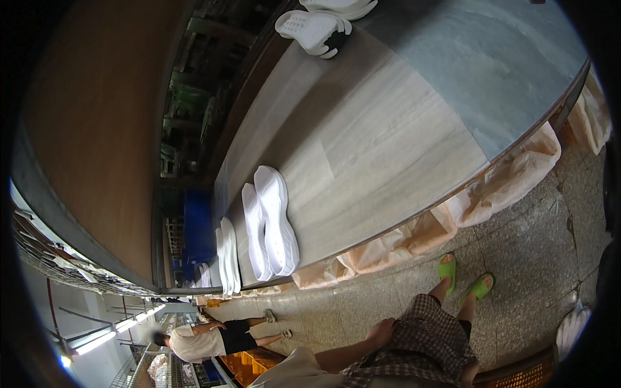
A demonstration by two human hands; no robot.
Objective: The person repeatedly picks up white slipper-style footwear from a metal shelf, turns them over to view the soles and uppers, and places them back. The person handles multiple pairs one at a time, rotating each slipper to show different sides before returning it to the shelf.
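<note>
My left hand [381, 331] rests against my dark checked shorts [394, 355], with its back showing and its fingers hidden. A patch of bare skin shows at the lower edge beside the shorts, and I cannot tell which part of me it is. My right hand cannot be made out. Closest on the table [381, 155] is a pair of white shoe soles [275, 220], standing apart from the hand. Farther along the edge are narrower white soles [228, 255]. At the top, another white sole [309, 31] with a dark patch lies by more soles [343, 6].
Crumpled pale plastic liners [414, 233] hang along the table's front edge. An overhead brown board [97, 116] spans the left. Another person [200, 343] stands farther along the aisle near orange crates [249, 368]. An orange basket [517, 376] sits at the lower right.
</note>
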